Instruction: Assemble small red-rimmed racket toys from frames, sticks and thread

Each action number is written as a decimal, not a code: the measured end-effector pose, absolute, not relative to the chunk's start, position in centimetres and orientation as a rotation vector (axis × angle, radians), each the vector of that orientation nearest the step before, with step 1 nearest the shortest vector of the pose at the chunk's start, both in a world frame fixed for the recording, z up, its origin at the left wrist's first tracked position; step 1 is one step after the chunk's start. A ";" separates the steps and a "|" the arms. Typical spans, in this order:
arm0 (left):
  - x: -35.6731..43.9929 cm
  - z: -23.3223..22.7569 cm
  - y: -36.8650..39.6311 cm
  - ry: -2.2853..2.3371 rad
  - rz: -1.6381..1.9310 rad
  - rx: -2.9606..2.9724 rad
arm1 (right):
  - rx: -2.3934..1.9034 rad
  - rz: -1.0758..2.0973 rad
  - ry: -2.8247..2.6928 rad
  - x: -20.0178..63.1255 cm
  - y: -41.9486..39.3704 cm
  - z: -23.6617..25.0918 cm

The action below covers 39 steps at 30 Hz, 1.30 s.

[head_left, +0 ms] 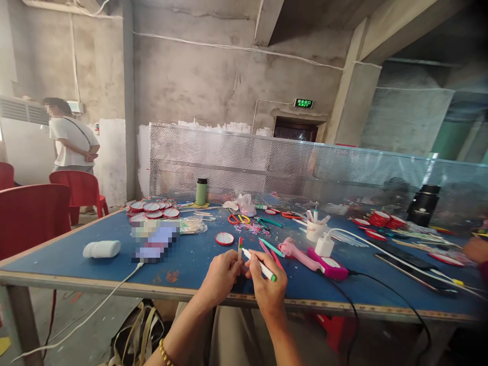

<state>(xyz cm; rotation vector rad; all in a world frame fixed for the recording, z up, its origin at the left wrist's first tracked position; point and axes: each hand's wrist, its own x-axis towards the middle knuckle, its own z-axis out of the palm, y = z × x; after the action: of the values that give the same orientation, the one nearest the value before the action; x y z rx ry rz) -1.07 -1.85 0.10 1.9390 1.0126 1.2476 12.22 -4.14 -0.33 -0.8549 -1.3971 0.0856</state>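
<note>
Grips a flat, pale wooden stick with red and green bands [240, 248] upright in the left hand [221, 275], pinching low, presumably to leave the coloured upper part exposed. Holds a slim white marker with a green end [262, 266] in the right hand [270, 285], pen-fashion and slanted, likely for fine control, with its tip just beside the stick; cannot tell tip contact. Positions both hands close together over the near edge of the blue tabletop [190, 264], apparently for steadiness; cannot confirm contact between them. Note a round white disc with a red rim [224, 238] lying flat just beyond, seemingly within easy reach. Note a white cup [311, 232] farther right, holding pens upright, probably for quick selection.
</note>
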 end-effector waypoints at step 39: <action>-1.1 0.1 -1.8 1.035 1.239 1.972 | -0.835 0.088 -1.388 12.0 -4.5 0.1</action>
<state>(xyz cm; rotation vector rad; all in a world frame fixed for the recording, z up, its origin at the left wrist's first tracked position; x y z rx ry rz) -1.10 -1.81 0.15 1.9724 1.0353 1.2393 12.00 -4.51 0.14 -0.8351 -1.3877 0.0883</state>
